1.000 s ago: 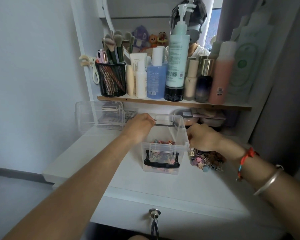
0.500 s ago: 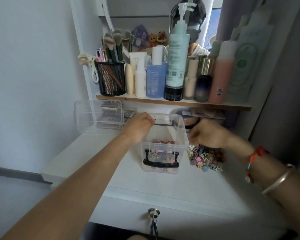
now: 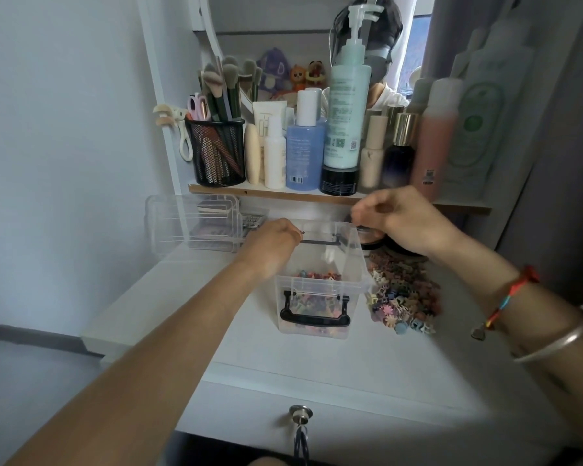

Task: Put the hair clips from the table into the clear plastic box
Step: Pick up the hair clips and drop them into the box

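- head view: left hand [image 3: 273, 245] sits on the far-left rim of the clear plastic box [image 3: 359, 264], fingers curled over the edge. reads as a brace so the light box doesn't slide or tip while clips drop in.
- box stands upright, no lid on it, mouth open upward, black handle [image 3: 313, 319] hanging on the near wall. it's parked just left of the pile, so each carry is short.
- hair clips [image 3: 401, 297]: loose heap on the tabletop [image 3: 350, 371], just beside the box's right wall. touching it or a hair off, can't tell.
- a layer of clips [image 3: 317, 276] already covers the box floor. the heap outside looks bigger, so i'd judge under half done.
- right hand [image 3: 398, 220] is in the air over the box's far-right corner, above the rim, fingers curled toward the thumb in a narrow pinch. blurred, so can't tell whether a clip sits between the fingertips.
- relative to that hand: heap lies below it and nearer the person, no contact. box opening is below and to its left.
- if loaded, next move is a release over the opening. if empty, a reach down to the heap.
- second clear container [image 3: 192, 227] sits left-rear of the box, with a shelf [image 3: 273, 193] of bottles above. neither is in the path.
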Available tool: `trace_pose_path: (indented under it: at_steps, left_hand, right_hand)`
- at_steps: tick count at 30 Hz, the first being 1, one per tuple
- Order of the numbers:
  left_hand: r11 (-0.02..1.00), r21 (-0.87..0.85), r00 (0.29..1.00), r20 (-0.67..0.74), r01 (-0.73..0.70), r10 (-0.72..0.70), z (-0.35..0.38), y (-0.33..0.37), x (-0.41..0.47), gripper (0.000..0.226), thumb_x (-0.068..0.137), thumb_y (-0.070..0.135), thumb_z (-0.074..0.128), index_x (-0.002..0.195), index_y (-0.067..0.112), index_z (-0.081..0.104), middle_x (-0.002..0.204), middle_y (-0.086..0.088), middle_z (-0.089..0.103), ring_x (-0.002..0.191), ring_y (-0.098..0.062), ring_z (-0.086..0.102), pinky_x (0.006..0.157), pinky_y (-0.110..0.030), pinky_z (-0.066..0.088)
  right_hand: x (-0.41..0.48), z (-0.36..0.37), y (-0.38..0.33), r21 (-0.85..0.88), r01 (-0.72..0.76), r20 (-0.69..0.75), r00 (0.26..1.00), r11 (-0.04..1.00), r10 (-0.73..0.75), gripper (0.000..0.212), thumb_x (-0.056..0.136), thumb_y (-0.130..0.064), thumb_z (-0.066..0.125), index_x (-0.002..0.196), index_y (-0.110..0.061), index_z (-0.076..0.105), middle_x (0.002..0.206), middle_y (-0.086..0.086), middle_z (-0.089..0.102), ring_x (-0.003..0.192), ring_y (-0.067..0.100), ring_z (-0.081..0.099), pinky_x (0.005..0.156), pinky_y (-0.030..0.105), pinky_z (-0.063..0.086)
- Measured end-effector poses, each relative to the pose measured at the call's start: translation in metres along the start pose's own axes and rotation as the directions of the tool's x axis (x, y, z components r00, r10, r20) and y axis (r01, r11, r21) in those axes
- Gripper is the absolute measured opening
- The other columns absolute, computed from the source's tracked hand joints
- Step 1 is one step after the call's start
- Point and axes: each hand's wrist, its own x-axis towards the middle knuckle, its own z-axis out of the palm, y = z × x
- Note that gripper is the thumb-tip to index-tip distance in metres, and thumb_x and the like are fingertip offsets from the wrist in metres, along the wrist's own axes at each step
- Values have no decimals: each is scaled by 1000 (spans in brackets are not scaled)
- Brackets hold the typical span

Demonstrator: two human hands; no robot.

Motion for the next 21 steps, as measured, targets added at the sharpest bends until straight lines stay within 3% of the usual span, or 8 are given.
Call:
trace_pose_path:
  at_steps: [3,7,10,12,14,17,19,21]
  left_hand:
    - [1000,0,1000,5,-3,3,0,-2,2,17,92,14,39,83,20,52,105,1,49,98,-26,52,98,-37,42]
    - [1000,-8,1000,9,-3,3,1,-2,4,19,92,13,40,79,20,52,103,1,49,94,-20,47,95,-37,42]
    - [1000,-9,1000,11,-8,8,1,-2,4,19,92,14,40,79,20,52,104,0,50,95,-21,48,86,-33,40]
    - [1000,-5,1000,7,-8,8,1,-1,3,18,92,13,40,81,19,53,105,0,51,100,-26,52,89,-35,41]
    - [1000,0,1000,5,-14,14,1,-1,2,16,92,12,39,87,18,53,103,0,50,106,-31,54,97,-38,42]
    - [1000,2,1000,11,-19,19,1,-1,3,16,92,12,39,88,18,53,103,1,49,95,-22,50,89,-35,42]
    - [1000,-6,1000,18,-18,18,0,-2,4,18,92,13,39,81,19,52,102,2,49,93,-20,48,80,-27,35]
    - [1000,-8,1000,20,-19,19,0,-2,4,17,92,13,40,83,18,53,101,2,49,92,-20,48,79,-26,33]
  right_hand:
    - [-5,-6,9,-239,-70,29,996,968,79,17,83,-4,62,72,-16,67,71,-7,60,63,-1,51,59,10,40]
    - [-21,0,26,-524,-62,308,916,849,257,6,77,-13,70,76,-17,73,73,-4,67,69,4,56,65,19,41]
    - [-26,7,30,-631,-11,316,910,776,269,9,77,-16,69,83,-14,76,85,0,74,77,4,58,62,10,39]
    - [-25,8,31,-654,-5,294,919,757,261,13,79,-15,67,88,-12,75,92,0,74,79,5,57,59,12,39]
    - [-21,6,26,-596,-34,199,962,802,189,12,82,-12,64,90,-12,74,91,1,72,81,6,56,60,14,39]
    - [-13,-3,9,-184,-70,-67,996,980,59,12,84,-6,63,78,-15,68,74,-6,63,70,-2,57,58,4,40]
    - [-12,-3,-4,58,-21,-67,997,998,25,14,83,-4,64,77,-16,63,67,-7,58,59,-3,55,66,7,46]
    - [-12,0,-8,66,-16,14,1000,998,15,16,81,-5,66,93,-14,61,71,-6,59,68,7,55,83,24,49]
